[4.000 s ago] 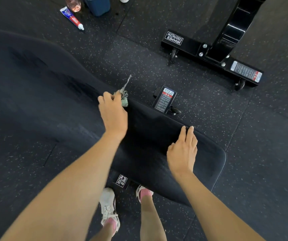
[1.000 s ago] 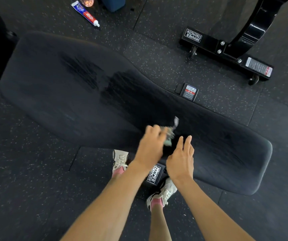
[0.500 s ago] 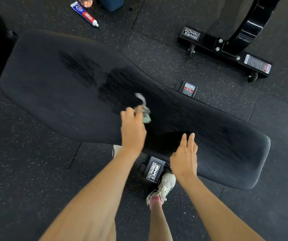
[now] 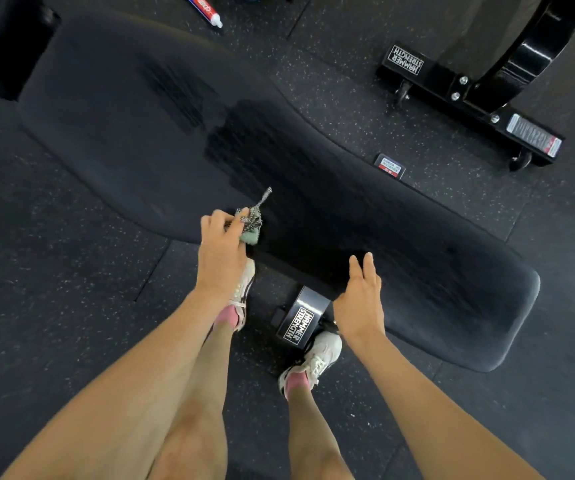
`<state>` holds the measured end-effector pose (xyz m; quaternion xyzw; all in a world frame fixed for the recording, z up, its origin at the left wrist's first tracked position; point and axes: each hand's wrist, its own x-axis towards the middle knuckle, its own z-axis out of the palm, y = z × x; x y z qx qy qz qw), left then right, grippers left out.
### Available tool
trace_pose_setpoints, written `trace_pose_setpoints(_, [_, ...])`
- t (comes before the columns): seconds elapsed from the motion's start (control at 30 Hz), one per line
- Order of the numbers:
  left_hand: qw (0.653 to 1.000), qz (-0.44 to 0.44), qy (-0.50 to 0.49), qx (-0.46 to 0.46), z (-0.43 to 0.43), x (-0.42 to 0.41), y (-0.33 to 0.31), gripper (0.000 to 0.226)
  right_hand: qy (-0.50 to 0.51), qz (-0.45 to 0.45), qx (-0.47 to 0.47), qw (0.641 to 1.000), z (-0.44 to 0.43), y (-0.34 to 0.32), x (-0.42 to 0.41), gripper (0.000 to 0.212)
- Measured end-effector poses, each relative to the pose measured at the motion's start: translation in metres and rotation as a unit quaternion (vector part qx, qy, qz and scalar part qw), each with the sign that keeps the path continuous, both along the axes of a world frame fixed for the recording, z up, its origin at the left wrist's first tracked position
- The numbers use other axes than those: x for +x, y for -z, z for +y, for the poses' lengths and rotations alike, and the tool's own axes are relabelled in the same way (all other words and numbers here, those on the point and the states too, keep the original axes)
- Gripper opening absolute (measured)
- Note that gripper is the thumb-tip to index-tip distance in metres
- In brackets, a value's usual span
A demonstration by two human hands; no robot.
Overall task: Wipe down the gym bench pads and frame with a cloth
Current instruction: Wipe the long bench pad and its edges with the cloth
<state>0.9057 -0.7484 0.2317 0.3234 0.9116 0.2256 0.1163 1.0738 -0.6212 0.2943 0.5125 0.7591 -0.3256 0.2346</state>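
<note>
drawn back across the pad (image 4: pixel 348 216), left hand (image 4: pixel 222 259) grips the cloth (image 4: pixel 252 224), right hand (image 4: pixel 360 303) lies flat

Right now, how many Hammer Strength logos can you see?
2: one on the bench frame by the right hand, one on the far machine's base, top right. Others may be hidden.

dim, even light; glare on the glossy black frame (image 4: pixel 535 46); wide-angle bending at edges, slight softness.
</note>
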Motion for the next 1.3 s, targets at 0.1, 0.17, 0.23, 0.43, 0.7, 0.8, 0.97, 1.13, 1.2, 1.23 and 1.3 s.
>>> trace_pose_setpoints(0.1, [0.995,-0.002,-0.102,0.016,0.018,0.033,-0.001,0.052,0.03,0.047,-0.043,0.998,0.004,-0.002,0.013,0.076])
trace_pose_setpoints(0.17, [0.994,0.006,-0.1,0.032,0.033,0.07,-0.002,0.053,0.039,0.079,-0.055,0.995,0.009,-0.002,0.025,0.074])
trace_pose_setpoints(0.23, [0.999,0.003,-0.029,0.045,0.043,0.115,-0.004,0.052,0.03,0.086,-0.044,0.995,0.013,0.0,0.038,0.072])
trace_pose_setpoints(0.43, [0.988,-0.069,0.127,0.06,0.05,0.205,-0.005,0.074,-0.005,0.03,0.025,0.999,0.023,-0.001,0.068,0.068])
trace_pose_setpoints(0.7, [0.986,-0.01,-0.162,0.031,0.015,0.104,0.003,0.039,-0.044,0.016,0.031,0.998,0.017,0.001,0.077,0.069])
trace_pose_setpoints(0.8, [0.956,-0.04,-0.289,0.026,0.023,0.083,-0.003,0.025,-0.047,0.019,0.04,0.998,0.011,0.004,0.076,0.069])
trace_pose_setpoints(0.97, [0.994,0.008,-0.097,0.056,0.047,0.134,0.002,0.037,-0.069,0.023,0.053,0.996,0.007,0.006,0.062,0.071])
trace_pose_setpoints(1.13, [0.995,0.007,0.073,0.067,0.032,0.121,0.005,0.045,-0.085,0.039,0.06,0.994,0.005,0.007,0.03,0.066])
trace_pose_setpoints(1.2, [0.998,0.006,0.036,0.06,0.02,0.087,0.006,0.046,-0.085,0.042,0.055,0.994,0.0,0.006,0.014,0.071])
trace_pose_setpoints(1.23, [0.998,0.005,0.0,0.058,0.013,0.065,0.006,0.043,-0.088,0.044,0.053,0.994,-0.003,0.005,0.005,0.072])
trace_pose_setpoints(1.3, [0.996,0.01,-0.072,0.05,-0.001,0.017,0.005,0.035,-0.083,0.047,0.049,0.994,-0.009,0.008,-0.013,0.073])
